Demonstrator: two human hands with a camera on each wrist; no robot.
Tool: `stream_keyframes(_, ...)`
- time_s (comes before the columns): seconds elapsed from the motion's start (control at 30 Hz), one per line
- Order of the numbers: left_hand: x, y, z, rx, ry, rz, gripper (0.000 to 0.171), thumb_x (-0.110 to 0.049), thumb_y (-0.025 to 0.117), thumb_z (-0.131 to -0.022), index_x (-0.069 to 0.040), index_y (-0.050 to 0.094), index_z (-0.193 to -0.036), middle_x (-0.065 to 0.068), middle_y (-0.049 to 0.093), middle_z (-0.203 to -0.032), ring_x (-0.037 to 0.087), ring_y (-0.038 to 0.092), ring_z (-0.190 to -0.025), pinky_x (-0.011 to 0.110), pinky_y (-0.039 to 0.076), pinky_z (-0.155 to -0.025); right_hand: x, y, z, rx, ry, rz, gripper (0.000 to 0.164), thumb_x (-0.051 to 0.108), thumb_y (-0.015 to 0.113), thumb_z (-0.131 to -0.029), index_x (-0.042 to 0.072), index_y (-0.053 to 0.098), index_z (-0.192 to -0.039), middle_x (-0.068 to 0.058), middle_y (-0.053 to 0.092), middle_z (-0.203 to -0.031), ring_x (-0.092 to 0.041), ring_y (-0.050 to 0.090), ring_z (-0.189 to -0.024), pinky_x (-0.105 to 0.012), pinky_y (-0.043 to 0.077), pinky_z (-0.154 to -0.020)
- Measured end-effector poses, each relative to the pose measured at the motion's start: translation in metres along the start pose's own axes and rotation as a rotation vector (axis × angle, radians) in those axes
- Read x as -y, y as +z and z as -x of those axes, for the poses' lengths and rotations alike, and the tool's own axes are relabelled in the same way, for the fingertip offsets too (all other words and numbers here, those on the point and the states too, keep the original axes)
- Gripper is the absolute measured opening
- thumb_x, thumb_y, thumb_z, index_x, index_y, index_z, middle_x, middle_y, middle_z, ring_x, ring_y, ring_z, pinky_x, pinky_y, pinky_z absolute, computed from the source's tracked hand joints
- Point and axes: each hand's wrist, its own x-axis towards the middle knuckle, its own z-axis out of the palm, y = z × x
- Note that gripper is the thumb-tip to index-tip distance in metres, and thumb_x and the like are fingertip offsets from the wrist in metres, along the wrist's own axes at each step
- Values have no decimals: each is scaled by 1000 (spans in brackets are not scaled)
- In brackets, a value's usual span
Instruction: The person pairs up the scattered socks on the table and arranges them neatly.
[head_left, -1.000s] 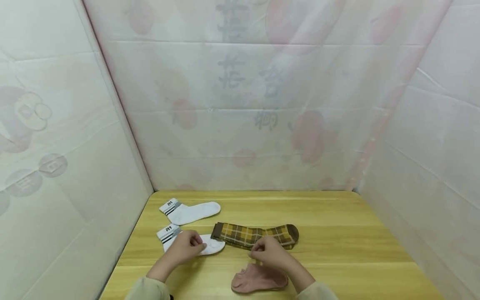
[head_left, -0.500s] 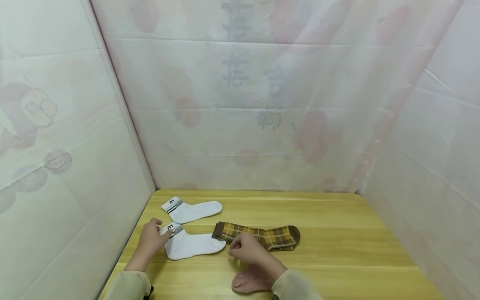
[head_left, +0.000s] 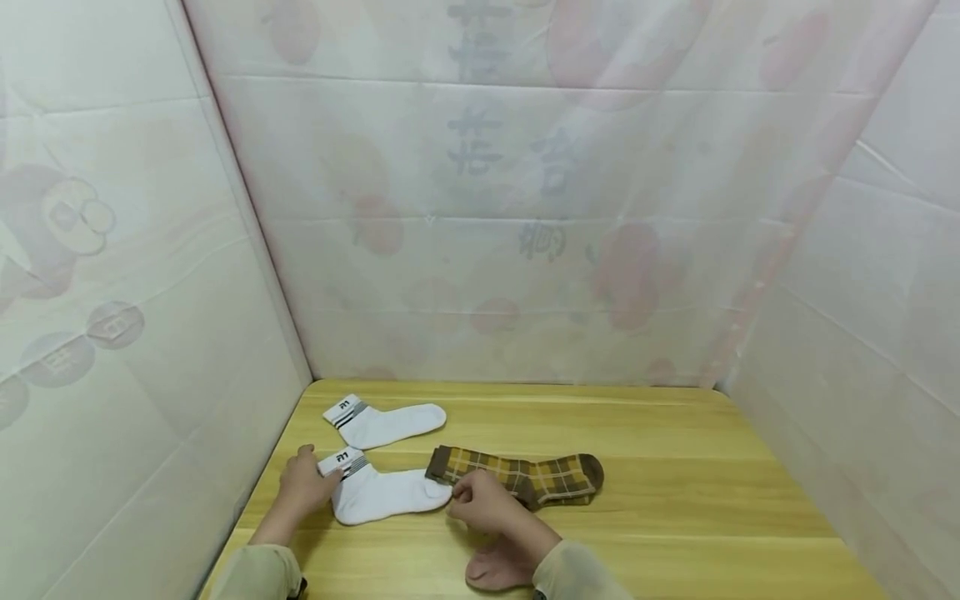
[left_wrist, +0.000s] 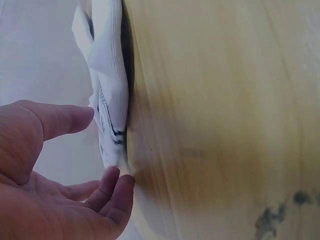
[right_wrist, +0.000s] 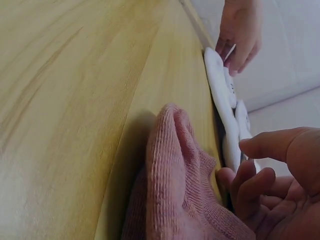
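Two white ankle socks with striped cuffs lie at the left of the table: a far white sock point(head_left: 393, 425) and a near white sock point(head_left: 382, 494). My left hand point(head_left: 306, 483) is at the near sock's cuff, its thumb and fingers apart in the left wrist view. By that sock's toe is my right hand point(head_left: 483, 502), its fingers loosely bent and thumb spread in the right wrist view. A brown and yellow plaid sock point(head_left: 558, 481) lies just beyond it, one end by the near white sock's toe. Below my right forearm lies a pink low-cut sock point(right_wrist: 167, 185), partly hidden in the head view.
The wooden table point(head_left: 690, 483) holds all the socks. A printed pale curtain point(head_left: 480, 275) stands behind its back edge. White panels rise on the left point(head_left: 142, 400) and right.
My left hand has moved left from above the near white sock to its cuff. My right hand has shifted left from the plaid sock to that white sock's toe. The socks have stayed put.
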Motion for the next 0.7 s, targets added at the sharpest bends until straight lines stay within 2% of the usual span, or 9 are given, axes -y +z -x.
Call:
stream_keyframes(0.17, 3, 1, -2, 2, 22, 3, 68, -19, 71, -93, 28, 46, -135, 48, 50, -124, 53, 56, -111, 64, 50, -98, 1, 4, 0, -1, 1, -55, 15, 7, 75, -96, -2, 73, -108, -6, 68, -87, -14, 61, -67, -26, 48, -55)
stream_keyframes(0.33, 3, 4, -4, 15, -36, 38, 57, -20, 71, -94, 22, 52, -129, 41, 41, -123, 46, 54, -103, 56, 53, -91, 1, 7, -1, -30, -15, -91, 7, 8, 74, -97, 2, 71, -97, -4, 67, -80, -16, 62, -68, -24, 49, -54)
stream_keyframes(0.53, 5, 4, -4, 25, -48, 79, 43, -19, 71, -94, 11, 50, -117, 31, 58, -108, 36, 59, -95, 41, 54, -77, -2, 7, -3, -92, -10, -174, 10, 4, 72, -98, -1, 67, -106, -8, 68, -87, -18, 65, -73, -27, 52, -60)
stream_keyframes(0.6, 5, 4, -2, 26, -35, 92, 40, -18, 71, -95, 9, 49, -115, 29, 61, -107, 35, 59, -94, 41, 53, -77, -2, 6, -3, -105, -4, -190, 14, 4, 71, -98, -3, 67, -109, -10, 70, -88, -18, 66, -72, -27, 52, -60)
stream_keyframes(0.7, 5, 5, -1, -8, 5, 111, 34, -15, 71, -94, 8, 51, -111, 29, 62, -107, 36, 60, -95, 46, 54, -81, 0, 5, -2, -101, 25, -205, 19, 7, 72, -98, -4, 70, -113, -11, 72, -85, -16, 65, -68, -27, 49, -57)
